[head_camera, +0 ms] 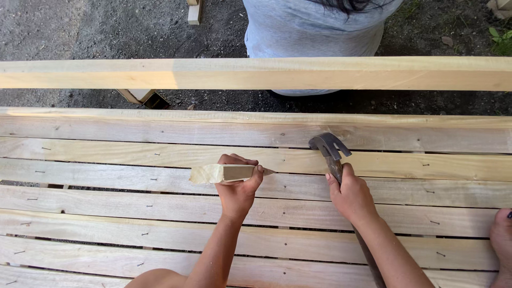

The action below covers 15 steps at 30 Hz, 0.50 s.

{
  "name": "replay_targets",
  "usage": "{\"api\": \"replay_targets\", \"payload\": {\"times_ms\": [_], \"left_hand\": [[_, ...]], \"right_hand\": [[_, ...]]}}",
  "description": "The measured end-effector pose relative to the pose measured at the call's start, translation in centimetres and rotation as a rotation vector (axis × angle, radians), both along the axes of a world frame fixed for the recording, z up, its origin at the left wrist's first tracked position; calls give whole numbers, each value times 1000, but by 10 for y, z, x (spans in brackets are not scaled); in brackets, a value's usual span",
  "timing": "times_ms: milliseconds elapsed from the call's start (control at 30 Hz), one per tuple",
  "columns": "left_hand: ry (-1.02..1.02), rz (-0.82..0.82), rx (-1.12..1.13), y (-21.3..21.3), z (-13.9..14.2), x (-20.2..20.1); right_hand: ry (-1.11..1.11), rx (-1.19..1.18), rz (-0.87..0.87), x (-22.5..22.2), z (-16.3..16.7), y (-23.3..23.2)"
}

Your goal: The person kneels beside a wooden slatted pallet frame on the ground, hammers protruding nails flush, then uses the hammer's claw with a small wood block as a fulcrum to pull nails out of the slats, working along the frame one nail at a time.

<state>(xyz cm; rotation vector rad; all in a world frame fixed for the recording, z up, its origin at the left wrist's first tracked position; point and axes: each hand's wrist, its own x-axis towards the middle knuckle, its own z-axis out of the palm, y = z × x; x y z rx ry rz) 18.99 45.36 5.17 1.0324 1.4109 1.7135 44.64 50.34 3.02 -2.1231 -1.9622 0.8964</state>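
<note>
Both forearms extend forward, bare. Left hand (238, 188) curled in a closed grip, thumb on the right side, knuckles up. Right hand (350, 193) fisted, wrist angled inward, forearm running to lower right.

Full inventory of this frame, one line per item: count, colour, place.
slatted wooden panel: 1, pale wood, many long boards with small nails, fills lower frame
long wooden beam: 1, pale yellow, lies across the top, beyond the panel
wood offcut: 1, pale, on the ground at top centre
ground: dark grey gravel, behind the beam
other person: 1, grey top, behind the beam, upper centre
bare foot: 1, on the panel at the right edge
small wooden wedge: 1, pale, held over the panel
claw hammer: 1, dark metal head, resting on a slat
left hand: grips the wedge
right hand: grips the hammer near the head
</note>
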Motion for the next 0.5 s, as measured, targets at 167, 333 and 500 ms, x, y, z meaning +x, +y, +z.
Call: {"api": "replay_targets", "payload": {"times_ms": [167, 333, 500], "left_hand": [[69, -50, 6, 4, -5, 5], [123, -80, -17, -1, -12, 7], [97, -66, 5, -4, -17, 1]], "right_hand": [[5, 24, 20, 2, -1, 3], [86, -20, 1, 1, 17, 6], [251, -55, -4, -7, 41, -22]]}}
